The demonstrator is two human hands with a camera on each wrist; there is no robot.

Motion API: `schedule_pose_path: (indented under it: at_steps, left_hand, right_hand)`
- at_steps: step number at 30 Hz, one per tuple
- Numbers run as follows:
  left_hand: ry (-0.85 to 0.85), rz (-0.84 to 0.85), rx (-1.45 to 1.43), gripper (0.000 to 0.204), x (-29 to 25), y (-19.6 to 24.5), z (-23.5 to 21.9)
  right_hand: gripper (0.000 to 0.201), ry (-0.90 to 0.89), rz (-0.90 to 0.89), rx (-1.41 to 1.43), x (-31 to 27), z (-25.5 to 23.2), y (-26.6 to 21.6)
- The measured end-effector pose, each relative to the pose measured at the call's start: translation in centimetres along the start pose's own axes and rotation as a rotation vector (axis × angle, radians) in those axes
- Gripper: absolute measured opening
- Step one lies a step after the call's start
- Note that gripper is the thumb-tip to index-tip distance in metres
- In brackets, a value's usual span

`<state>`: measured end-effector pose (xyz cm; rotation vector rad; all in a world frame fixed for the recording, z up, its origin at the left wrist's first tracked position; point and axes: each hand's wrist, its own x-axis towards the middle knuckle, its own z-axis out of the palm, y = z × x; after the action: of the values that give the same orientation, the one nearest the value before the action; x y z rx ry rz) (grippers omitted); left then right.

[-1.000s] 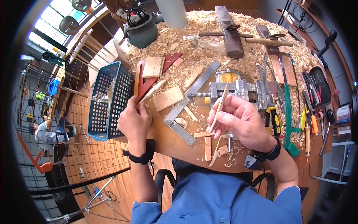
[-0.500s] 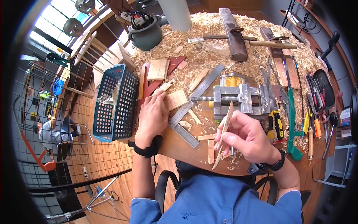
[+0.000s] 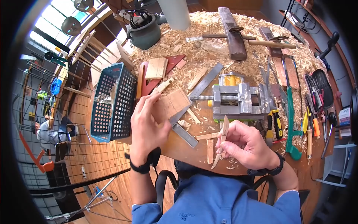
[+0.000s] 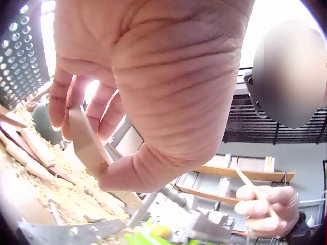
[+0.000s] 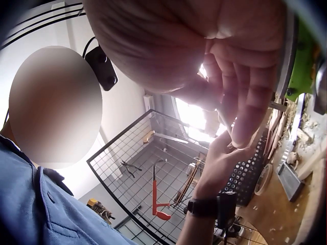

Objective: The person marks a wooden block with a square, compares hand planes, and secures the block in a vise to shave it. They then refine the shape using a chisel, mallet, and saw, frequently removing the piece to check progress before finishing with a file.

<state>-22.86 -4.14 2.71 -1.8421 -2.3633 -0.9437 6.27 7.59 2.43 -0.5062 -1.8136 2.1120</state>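
Head view: Just nearer than the vise [image 3: 244, 99], a person's right hand [image 3: 249, 145] pinches a slender wooden stick [image 3: 225, 135]; left of the vise, the left hand [image 3: 146, 125] grips a flat wooden block [image 3: 174, 103] by its near end. Beyond the vise, a dark plane [image 3: 236, 50] lies among shavings [image 3: 205, 22].

Between the left hand [image 3: 143, 125] and the right hand [image 3: 248, 143] the air is open, with a metal square [image 3: 185, 135] and wood strips [image 3: 210, 151] lying low on the table [image 3: 177, 149]. The blue basket [image 3: 122, 100] walls off the left hand's outer side. Straight beyond the right hand, the vise [image 3: 242, 99] stands in the way; a green tool [image 3: 289, 123] lies farther to its right. The wooden block [image 3: 174, 104] juts from the left hand toward the vise.
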Motion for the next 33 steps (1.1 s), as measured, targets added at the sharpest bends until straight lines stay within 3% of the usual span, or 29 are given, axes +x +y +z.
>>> schedule_pose_path:
  at_steps: [3, 6, 12, 23, 25, 33]
  left_hand:
    - [0.042, 0.050, -0.123, 0.059, -1.3, 2.0, -0.7]
    - [-0.085, -0.019, -0.217, 0.062, -2.3, 3.8, -1.8]
    - [-0.094, 0.044, -0.323, 0.062, -2.6, 5.0, -1.0]
    - [-0.101, 0.145, -0.412, 0.066, -2.4, 6.6, 0.1]
    - [-0.107, 0.173, -0.424, 0.065, -2.2, 7.0, 0.3]
    - [-0.102, 0.173, -0.436, 0.065, -2.3, 7.2, 0.4]
  right_hand:
    - [0.015, 0.027, 0.028, 0.035, 0.0, 0.0, -0.1]
    - [0.018, 0.036, 0.050, 0.076, 0.2, 0.2, 0.0]
    - [0.023, 0.106, 0.082, 0.156, 0.1, 0.2, -0.5]
    - [0.022, 0.280, -0.265, 0.038, 0.7, 0.8, -0.5]
    - [0.019, 0.255, -0.387, -0.124, 1.2, 0.7, -0.2]
    - [0.017, 0.250, -0.449, -0.129, 1.3, 0.8, 0.1]
